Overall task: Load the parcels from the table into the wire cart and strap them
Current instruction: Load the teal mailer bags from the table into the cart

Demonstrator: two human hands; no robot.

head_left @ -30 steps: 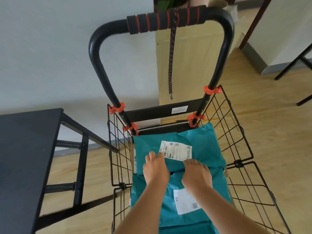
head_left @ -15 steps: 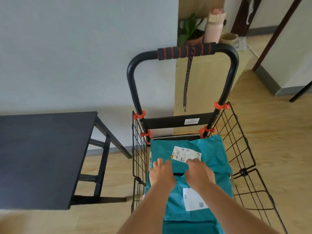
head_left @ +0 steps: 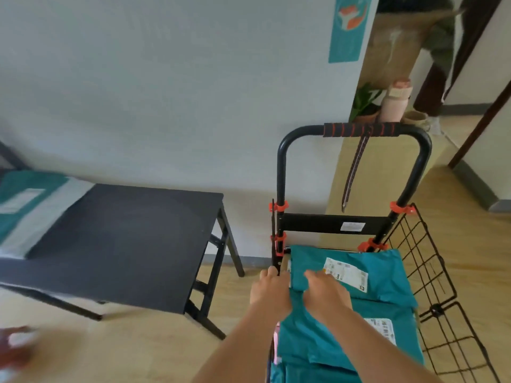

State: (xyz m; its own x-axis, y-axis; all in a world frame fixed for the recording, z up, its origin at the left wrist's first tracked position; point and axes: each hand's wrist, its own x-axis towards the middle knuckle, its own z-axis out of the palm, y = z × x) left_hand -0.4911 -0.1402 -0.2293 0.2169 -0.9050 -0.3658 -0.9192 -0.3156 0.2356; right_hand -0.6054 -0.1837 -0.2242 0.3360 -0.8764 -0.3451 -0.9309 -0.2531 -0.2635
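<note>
The black wire cart (head_left: pixel 431 275) stands at the right and holds several teal parcels. The top teal parcel (head_left: pixel 384 272) with a white label lies at the cart's back, over another teal parcel (head_left: pixel 318 335). My right hand (head_left: pixel 327 293) rests flat on the top parcel's left edge. My left hand (head_left: pixel 269 288) is at the cart's left rim, fingers extended, holding nothing. A dark bungee strap (head_left: pixel 356 167) hangs from the cart handle (head_left: pixel 362 130). More parcels, a teal one (head_left: pixel 25 189) and a white one (head_left: pixel 41 217), lie blurred on the far left of the black table (head_left: pixel 124 239).
A light wall runs behind the table and cart. A wooden panel (head_left: pixel 348 189) stands behind the cart, with a plant and a pink bottle (head_left: pixel 394 100) on top. Wooden floor lies all round. A blurred red and white thing (head_left: pixel 16 346) sits at the bottom left.
The view has swung left, bringing the table's far end and its parcels into sight. Both hands have slid left across the top parcel, the left one reaching the cart's rim.
</note>
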